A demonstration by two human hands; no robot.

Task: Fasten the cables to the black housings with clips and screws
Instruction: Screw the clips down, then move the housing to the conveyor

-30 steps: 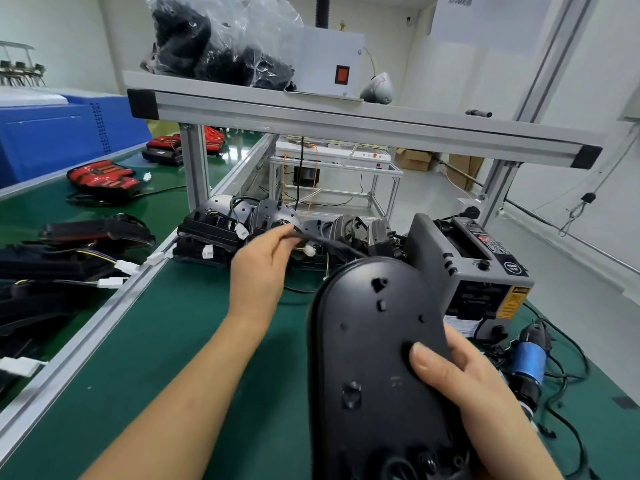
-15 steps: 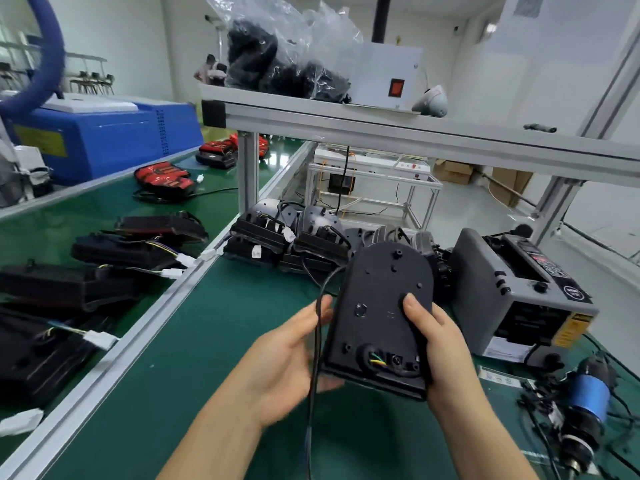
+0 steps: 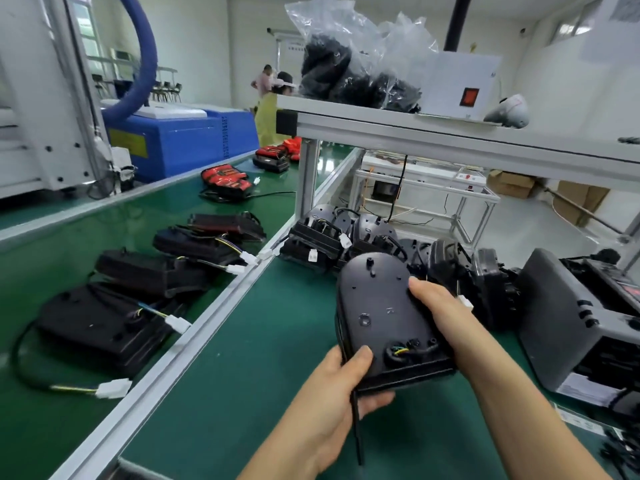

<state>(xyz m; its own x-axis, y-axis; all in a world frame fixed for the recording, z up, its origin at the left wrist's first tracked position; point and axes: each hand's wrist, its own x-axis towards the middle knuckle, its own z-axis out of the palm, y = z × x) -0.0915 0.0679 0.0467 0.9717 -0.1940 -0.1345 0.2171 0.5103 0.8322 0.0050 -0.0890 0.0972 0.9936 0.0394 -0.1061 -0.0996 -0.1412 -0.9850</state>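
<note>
both hands grip a black housing (image 3: 377, 306) above the green bench (image 3: 242, 375), left hand (image 3: 332, 400) under its cable (image 3: 356, 434) end, right hand (image 3: 436, 313) along its side; clipping and screwing likely come next.

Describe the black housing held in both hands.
The black housing looks like matt plastic, rounded at the far end, square at the near, dotted with small holes and bosses. Coloured wires curl by its near edge; a black cable hangs below. The left hand grips its near left corner, the right hand its right side, above the green mat.
</note>
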